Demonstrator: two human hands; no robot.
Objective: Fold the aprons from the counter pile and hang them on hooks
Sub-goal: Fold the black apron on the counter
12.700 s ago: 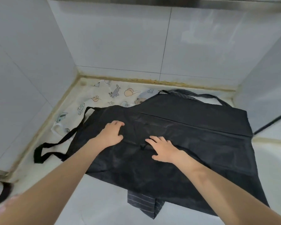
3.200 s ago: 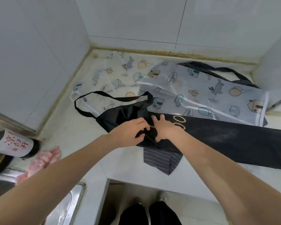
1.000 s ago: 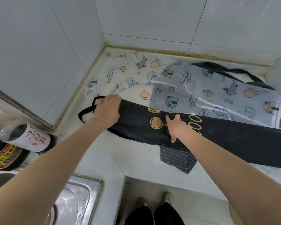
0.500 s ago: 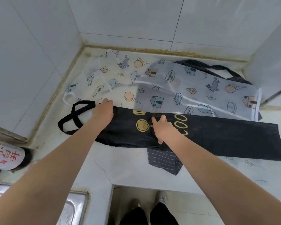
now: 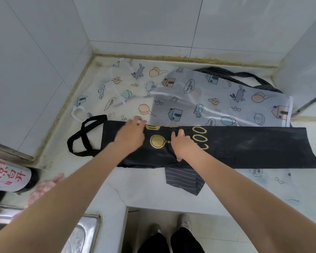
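Black apron (image 5: 244,147) folded into a long narrow band, lying left to right across the near part of the white counter (image 5: 144,187), gold print facing up near the middle. Neck strap (image 5: 84,136) looped out flat past the band's left end. Left hand (image 5: 130,137) flat on the band left of the gold print, fingers reaching to the far edge, holding nothing. Right hand (image 5: 182,143) flat on the band just right of the round gold emblem, fingers spread and straight, pressing rather than gripping. Hands close together, not touching.

Under and beyond the band: a translucent cartoon-print apron (image 5: 199,95) spread toward the far wall, and a dark striped apron (image 5: 184,181) poking out at the near edge and again at the far right. Soy-sauce-style bottle (image 5: 9,177) lying at far left, something pink (image 5: 46,187) beside it, steel sink rim (image 5: 84,232) at near left.

Step in hand, by the look of it: smoothing and setting the lengthwise fold, with hanging not yet begun and two aprons unfolded. Next move likely a crosswise fold, bringing the right end over toward the left or halving the band, which calls for pinching that end and keeping the layers from sliding apart. Slippery fabric underneath, so some risk of dragging the printed apron along. Strap best left free for the hook. No hooks in view.
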